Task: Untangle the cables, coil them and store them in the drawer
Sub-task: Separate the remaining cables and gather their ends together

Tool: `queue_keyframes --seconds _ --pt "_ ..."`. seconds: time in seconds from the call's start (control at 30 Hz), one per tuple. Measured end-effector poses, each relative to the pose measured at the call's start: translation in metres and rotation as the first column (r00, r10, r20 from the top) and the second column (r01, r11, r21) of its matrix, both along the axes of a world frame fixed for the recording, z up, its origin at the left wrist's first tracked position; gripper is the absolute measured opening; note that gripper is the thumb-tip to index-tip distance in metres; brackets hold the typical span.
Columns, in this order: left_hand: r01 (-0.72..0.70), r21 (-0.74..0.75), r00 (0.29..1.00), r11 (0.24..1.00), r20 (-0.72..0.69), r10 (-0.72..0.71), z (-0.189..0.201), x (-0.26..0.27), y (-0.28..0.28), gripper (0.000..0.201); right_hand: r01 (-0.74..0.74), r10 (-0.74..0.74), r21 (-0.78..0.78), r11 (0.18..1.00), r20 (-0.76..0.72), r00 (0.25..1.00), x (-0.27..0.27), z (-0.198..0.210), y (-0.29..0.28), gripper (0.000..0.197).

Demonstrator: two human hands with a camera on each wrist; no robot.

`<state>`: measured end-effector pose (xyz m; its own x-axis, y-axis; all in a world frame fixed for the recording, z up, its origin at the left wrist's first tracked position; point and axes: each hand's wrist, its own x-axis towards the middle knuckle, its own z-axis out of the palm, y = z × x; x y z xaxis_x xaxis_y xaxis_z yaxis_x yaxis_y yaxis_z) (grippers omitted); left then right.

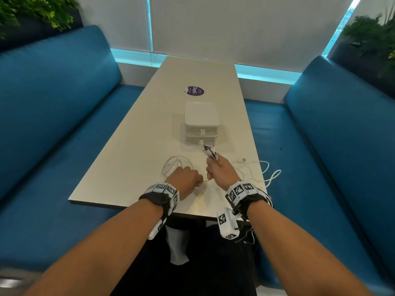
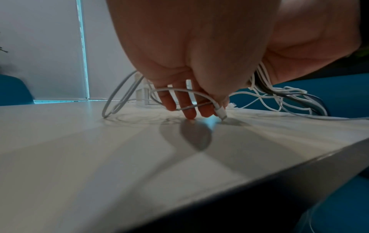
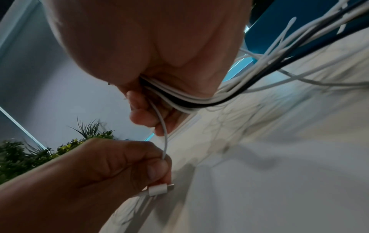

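Head view shows the right hand [image 1: 218, 170] fisted around the bundled cables [image 3: 191, 100], lifting them clear while the left hand [image 1: 186, 178] pinches one white connector [image 2: 220, 112] on the surface [image 1: 132, 146], likely freeing that cable; the drawer unit [image 1: 202, 124] waits closed beyond.

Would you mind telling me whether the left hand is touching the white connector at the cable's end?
Touching. In the right wrist view the left hand pinches the white connector between thumb and finger.
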<state>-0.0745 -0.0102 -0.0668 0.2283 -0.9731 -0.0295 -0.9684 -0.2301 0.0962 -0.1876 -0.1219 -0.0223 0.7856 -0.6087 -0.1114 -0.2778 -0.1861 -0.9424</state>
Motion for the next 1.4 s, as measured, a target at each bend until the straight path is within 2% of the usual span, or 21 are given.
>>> queue_keyframes --seconds 0.1,0.13,0.2,0.3,0.4,0.57,0.7,0.83,0.97,1.23,1.4 --pt "0.023 0.012 0.999 1.000 0.031 -0.023 -0.003 -0.002 0.000 0.019 -0.009 0.011 0.070 0.997 -0.015 1.000 0.000 -0.003 0.003 0.021" --pt "0.029 0.018 0.999 0.999 0.036 -0.030 -0.003 -0.003 0.000 0.018 -0.026 0.027 0.040 0.999 -0.047 0.999 0.000 -0.003 0.004 0.022" --pt "0.045 0.019 0.997 0.999 0.060 -0.046 -0.001 -0.006 -0.001 0.017 -0.101 0.079 -0.138 0.985 -0.159 0.984 -0.001 -0.003 0.004 0.022" --pt "0.059 0.018 0.991 0.998 0.123 -0.061 0.004 -0.005 0.000 0.019 -0.205 0.100 -0.350 0.914 -0.294 0.950 -0.004 -0.005 0.004 0.021" --pt "0.052 0.037 0.985 0.998 0.162 -0.057 0.008 0.005 0.008 0.021 -0.229 0.064 -0.452 0.862 -0.351 0.934 -0.011 -0.011 -0.004 0.027" --pt "-0.014 0.039 0.991 0.999 0.131 0.009 0.011 0.024 0.023 0.024 -0.148 -0.088 -0.524 0.839 -0.399 0.913 -0.026 -0.013 -0.022 0.030" --pt "-0.039 0.026 0.991 0.999 0.127 0.035 0.011 0.022 0.024 0.023 -0.103 -0.137 -0.505 0.857 -0.417 0.898 -0.028 -0.013 -0.024 0.032" --pt "-0.042 0.022 0.996 0.999 0.079 0.040 0.011 0.013 0.013 0.022 0.018 -0.183 -0.434 0.901 -0.341 0.922 -0.024 -0.011 -0.021 0.031" --pt "-0.002 0.063 0.995 0.998 0.101 -0.005 0.012 0.001 0.003 0.021 0.109 -0.229 -0.390 0.914 -0.276 0.934 -0.023 -0.001 -0.017 0.031" --pt "-0.070 0.032 0.997 0.997 0.041 0.068 0.012 -0.005 -0.007 0.017 -0.001 -0.055 -0.220 0.976 -0.251 0.966 -0.007 0.003 0.003 0.019" --pt "-0.095 0.003 0.995 0.995 0.009 0.095 0.017 0.003 -0.001 0.020 -0.064 -0.024 -0.306 0.950 -0.277 0.961 -0.004 -0.002 0.010 0.026"
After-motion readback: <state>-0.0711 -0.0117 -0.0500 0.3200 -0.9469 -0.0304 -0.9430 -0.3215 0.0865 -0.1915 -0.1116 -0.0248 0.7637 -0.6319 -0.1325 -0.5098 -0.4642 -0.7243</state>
